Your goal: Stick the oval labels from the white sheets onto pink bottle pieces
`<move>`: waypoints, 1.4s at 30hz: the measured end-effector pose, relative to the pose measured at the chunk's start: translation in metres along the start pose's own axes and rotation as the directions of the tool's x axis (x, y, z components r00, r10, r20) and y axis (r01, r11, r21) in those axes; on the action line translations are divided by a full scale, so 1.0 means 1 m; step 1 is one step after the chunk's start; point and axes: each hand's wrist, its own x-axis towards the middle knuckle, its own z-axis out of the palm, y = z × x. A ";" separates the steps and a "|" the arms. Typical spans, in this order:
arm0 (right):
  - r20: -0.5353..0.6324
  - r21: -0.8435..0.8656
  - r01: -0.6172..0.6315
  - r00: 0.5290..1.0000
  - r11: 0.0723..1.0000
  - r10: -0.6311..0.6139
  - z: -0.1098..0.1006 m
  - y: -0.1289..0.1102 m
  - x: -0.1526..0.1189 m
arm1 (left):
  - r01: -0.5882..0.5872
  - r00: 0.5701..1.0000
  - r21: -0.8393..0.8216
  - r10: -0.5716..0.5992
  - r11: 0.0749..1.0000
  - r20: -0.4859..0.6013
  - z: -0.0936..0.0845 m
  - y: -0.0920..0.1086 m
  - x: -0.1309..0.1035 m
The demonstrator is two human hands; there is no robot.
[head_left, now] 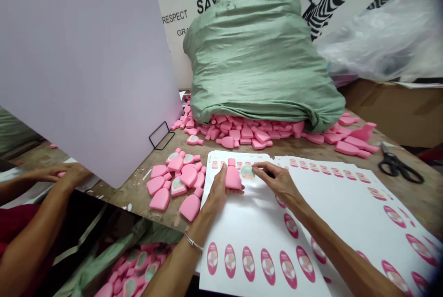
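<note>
Over the white sticker sheets, my left hand (221, 188) grips a pink bottle-shaped piece (233, 176) upright, its neck pointing away from me. Just right of it, my right hand (273, 178) pinches the edge of a pale oval sticker (248, 173). The sticker is beside the piece's right edge; whether they touch is unclear. Beneath both hands, a sheet (242, 223) carries rows of pink oval labels, with a second sheet (332, 195) to its right. Left of the sheets sits a pile of pink pieces (188, 175), some bearing pale labels.
A green sack (256, 52) stands behind many loose pink pieces (245, 132). Black scissors (401, 168) lie at right. A pale board (90, 66) rises at left by a wire stand (162, 136); another person's arms (44, 214) are beyond. Below the table, more pieces (138, 269) fill a sack.
</note>
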 end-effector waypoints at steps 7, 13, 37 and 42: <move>0.058 0.089 0.007 0.998 0.996 -0.012 0.014 -0.035 -0.016 | 0.040 0.996 -0.085 -0.033 0.996 0.088 0.014 0.023 -0.023; 0.017 0.049 0.040 0.999 0.998 -0.041 0.015 -0.041 -0.020 | 0.069 0.996 -0.112 -0.063 0.991 0.061 0.017 0.028 -0.030; -0.071 -0.105 0.146 0.985 0.984 -0.154 0.026 -0.036 -0.015 | -0.009 0.972 -0.040 0.018 0.999 0.234 0.006 0.035 -0.034; -0.103 -0.257 0.049 0.992 0.965 -0.078 0.014 -0.032 -0.008 | 0.018 0.964 -0.046 -0.005 0.999 0.266 0.002 0.037 -0.039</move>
